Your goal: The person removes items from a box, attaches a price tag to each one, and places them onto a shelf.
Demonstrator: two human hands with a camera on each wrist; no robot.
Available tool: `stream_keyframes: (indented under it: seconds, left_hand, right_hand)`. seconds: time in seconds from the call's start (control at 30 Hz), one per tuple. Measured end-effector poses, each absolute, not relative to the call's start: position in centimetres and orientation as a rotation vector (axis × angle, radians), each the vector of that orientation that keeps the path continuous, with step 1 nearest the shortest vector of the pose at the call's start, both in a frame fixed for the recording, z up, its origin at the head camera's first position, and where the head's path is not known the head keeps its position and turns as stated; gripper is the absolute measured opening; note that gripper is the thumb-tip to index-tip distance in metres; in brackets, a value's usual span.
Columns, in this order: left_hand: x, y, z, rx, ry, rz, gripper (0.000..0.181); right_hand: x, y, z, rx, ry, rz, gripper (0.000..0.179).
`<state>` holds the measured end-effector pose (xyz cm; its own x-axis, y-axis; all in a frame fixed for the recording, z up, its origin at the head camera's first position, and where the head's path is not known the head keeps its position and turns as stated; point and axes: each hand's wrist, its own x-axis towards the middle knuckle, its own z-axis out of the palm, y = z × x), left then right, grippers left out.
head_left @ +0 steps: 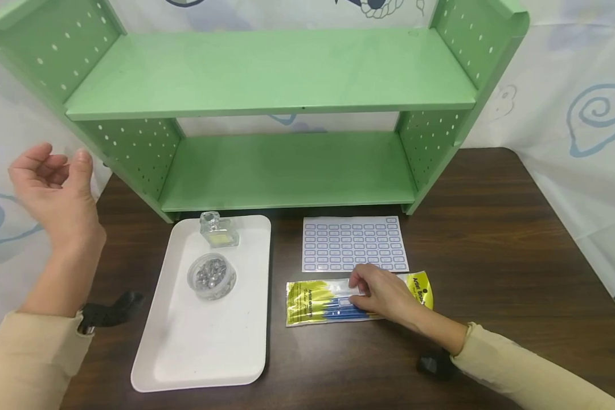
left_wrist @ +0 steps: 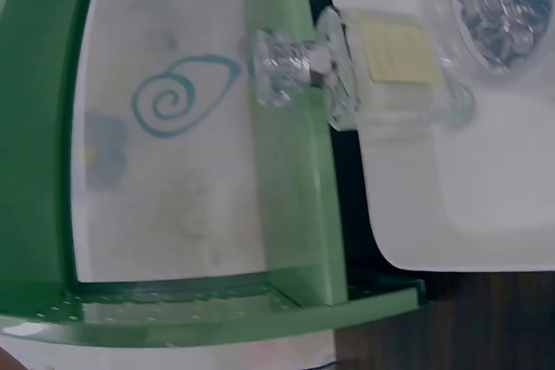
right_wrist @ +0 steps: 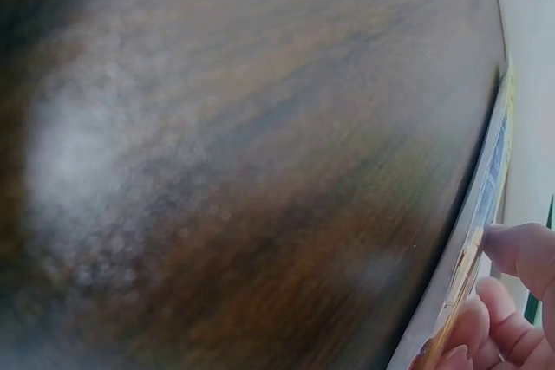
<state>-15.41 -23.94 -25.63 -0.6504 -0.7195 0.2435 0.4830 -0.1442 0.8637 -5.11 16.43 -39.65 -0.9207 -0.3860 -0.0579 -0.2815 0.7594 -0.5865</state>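
Note:
My right hand (head_left: 384, 293) is over a flat yellow-and-clear packet of artist brushes (head_left: 307, 310) on the table. In the right wrist view, the thumb (right_wrist: 520, 253) touches the packet (right_wrist: 490, 179), with bent fingers beside it. A small white label (head_left: 344, 302) with a blue outline lies on the packet near the thumb tip. Raised at the far left, beside the green shelf, my left hand (head_left: 61, 191) holds nothing, its fingers loosely curled.
Behind the packet lies a sheet of blue-outlined labels (head_left: 353, 245). At left, a white tray (head_left: 210, 353) bears a glass bottle (head_left: 219, 232) with a yellow label and a round clear tub of shiny beads (head_left: 212, 277). A green two-tier shelf (head_left: 277, 74) stands at the back.

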Motion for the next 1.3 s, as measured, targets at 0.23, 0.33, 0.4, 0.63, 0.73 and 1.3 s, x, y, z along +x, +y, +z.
stream_keyframes:
  seconds: [0.23,0.33,0.4,0.63,0.73,1.3]
  left_hand:
    - [-16.4,-24.8,-26.8,0.356,-1.511,-1.949,0.048]
    - [-16.8,-24.9,-27.3,0.322,-1.532,-2.006,0.052]
    - [-17.1,-24.9,-27.5,0.273,-1.528,-2.055,0.053]
    - [-17.5,-24.6,-28.1,0.166,-1.590,-2.076,0.045]
    - [-17.6,-24.5,-28.1,0.175,-1.643,-2.016,0.040]
    - [-18.2,-25.1,-28.3,0.246,-1.687,-1.961,0.031]
  right_hand:
    - [-5.0,16.4,-39.7,-0.505,2.823,-0.868,0.032]
    - [-4.9,16.3,-39.8,-0.504,2.835,-0.859,0.035]
    - [-4.9,16.3,-39.8,-0.508,2.838,-0.854,0.036]
    - [-5.0,16.2,-39.7,-0.509,2.834,-0.823,0.035]
    - [-5.0,16.1,-39.5,-0.496,2.829,-0.818,0.035]
    - [-5.2,16.3,-39.4,-0.531,2.819,-0.821,0.030]
